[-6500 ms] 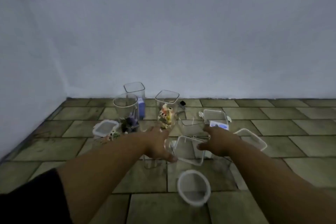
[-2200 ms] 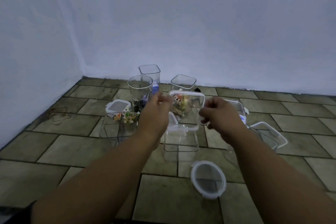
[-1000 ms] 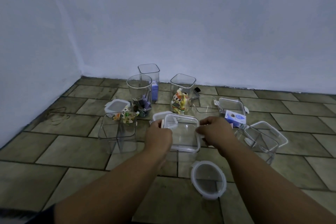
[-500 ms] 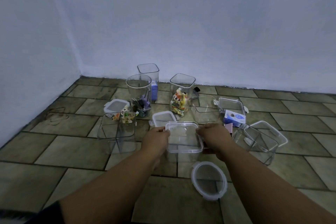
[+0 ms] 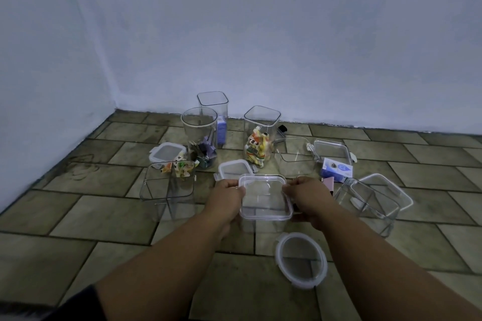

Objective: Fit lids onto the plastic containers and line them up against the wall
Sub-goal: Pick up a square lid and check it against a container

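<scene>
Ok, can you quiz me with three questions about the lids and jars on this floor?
1. True or false: the left hand and the right hand both grip the square lid.
2. What shape is the loose lid lying nearest the person? A square, B round, C triangle.
3. Fill in: the jar of colourful packets has ___ lid on it.
Key: 1 true; 2 B; 3 no.
</scene>
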